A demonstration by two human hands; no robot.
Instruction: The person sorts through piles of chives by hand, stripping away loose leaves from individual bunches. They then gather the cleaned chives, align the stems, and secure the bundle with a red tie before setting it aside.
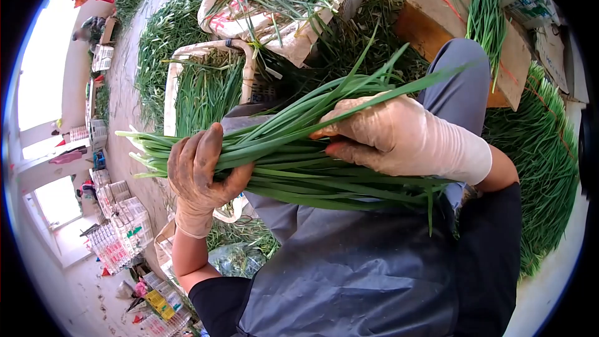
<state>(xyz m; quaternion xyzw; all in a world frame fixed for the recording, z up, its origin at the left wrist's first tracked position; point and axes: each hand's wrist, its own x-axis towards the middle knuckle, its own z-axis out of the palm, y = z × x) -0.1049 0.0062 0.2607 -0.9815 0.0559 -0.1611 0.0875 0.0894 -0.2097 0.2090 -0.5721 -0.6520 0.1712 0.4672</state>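
Item: one bundle of long green leaves (284,134), being held crosswise in front of a dark apron (349,281); its pale stem ends (134,145) are pointing left, reaching past the hand at uneven lengths.

Left hand (203,171), in a soiled thin glove: the fingers (207,150) are wrapping around the bundle near the stem ends, the thumb pressing from the near side.

Right hand (396,137), in a pale glove: the fingers (349,123) are curling inward and seemingly pinching a few upper blades partway along; the exact count is staying hidden.

Handling notes, as judgement: the left grip is best holding firm without crushing the stems. The right pinch is best taking few blades and drawing along their length, since sideways tugging is risking creases. Loose tips are fanning out to the right and probably needing care against snagging.

Surroundings: a leaf-filled basket (172,97) is standing beyond the left hand; a large pile of greens (536,200) is lying at the right.
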